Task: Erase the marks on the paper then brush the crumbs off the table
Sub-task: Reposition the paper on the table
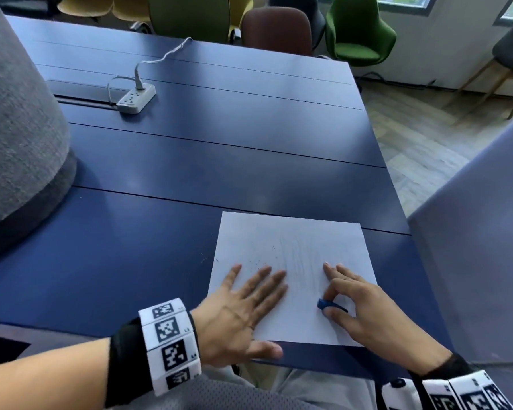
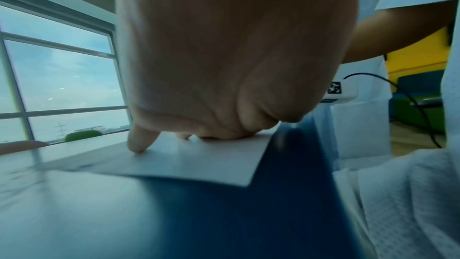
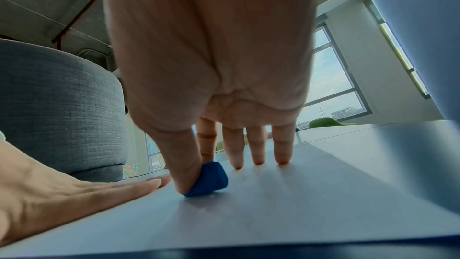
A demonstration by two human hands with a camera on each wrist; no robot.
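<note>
Risk first: paper (image 1: pixel 293 247) lies close to the near right corner of table (image 1: pixel 190 161), its near edge just short of the table edge, so a hard rub toward the body could buckle or tear the sheet, or slide it off if the hold slips. Left hand (image 1: pixel 243 312) lies flat on the lower left of the sheet, fingers straight and spread, thumb off the paper by the table edge; it holds nothing, just presses. It pins only one side, so the right half could lift or crease under the eraser. Right hand (image 1: pixel 365 309) pinches eraser (image 1: pixel 328 304) between thumb and forefinger, a narrow grip; the other three fingers are out straight with tips touching the sheet. Eraser is small, so it could pop out of the pinch if pushed hard, and the trailing fingertips could smear graphite. Crumbs (image 1: pixel 256 263) sit loose just beyond the left fingertips, a few already off the sheet on the table to the left; a careless sweep may scatter them into the lap instead of clear of the table. Paper looks white, flat, uncreased, with faint grey vertical marks (image 1: pixel 301 253) across the middle, so erasing looks partly done. Eraser is blue, rounded, wedge-like in the right wrist view (image 3: pixel 208 179), low edge down on the sheet
</note>
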